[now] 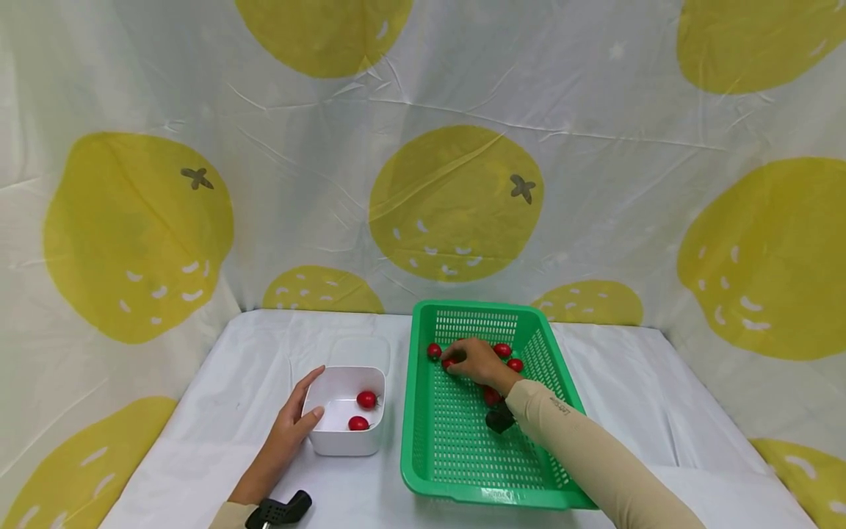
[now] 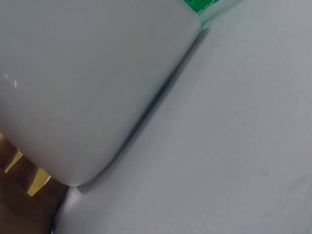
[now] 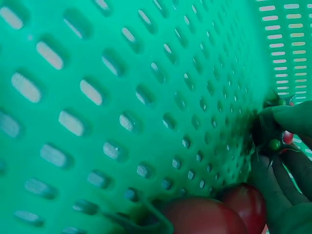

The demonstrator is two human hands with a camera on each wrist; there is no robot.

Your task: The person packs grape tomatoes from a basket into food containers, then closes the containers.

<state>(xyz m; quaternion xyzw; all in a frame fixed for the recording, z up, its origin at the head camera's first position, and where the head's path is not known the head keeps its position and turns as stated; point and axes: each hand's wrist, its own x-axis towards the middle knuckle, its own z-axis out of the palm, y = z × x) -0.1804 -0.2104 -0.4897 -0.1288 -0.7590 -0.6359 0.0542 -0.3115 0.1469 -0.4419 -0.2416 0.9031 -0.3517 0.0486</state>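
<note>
My left hand [image 1: 288, 420] holds the left side of a white box [image 1: 346, 442], its thumb over the rim. In the left wrist view, fingers [image 2: 19, 180] lie against the outer wall of the box. Inside the box are two red cherry tomatoes, one farther back [image 1: 366, 400] and one nearer [image 1: 358, 423]. My right hand [image 1: 481, 363] reaches into a green basket [image 1: 415, 411] and pinches a cherry tomato [image 1: 449, 364] between thumb and fingers. Another tomato [image 1: 433, 351] lies just left of it. More tomatoes [image 1: 502, 350] lie to the right, some partly hidden by the arm.
Behind the white box lies a clear, flat, lid-like piece [image 1: 360, 351]. A white cloth [image 1: 218, 411] covers the table. A curtain with yellow fruit prints [image 1: 456, 202] rises at the back and sides. A dark wrist camera [image 1: 499, 417] hangs below the right wrist, inside the basket.
</note>
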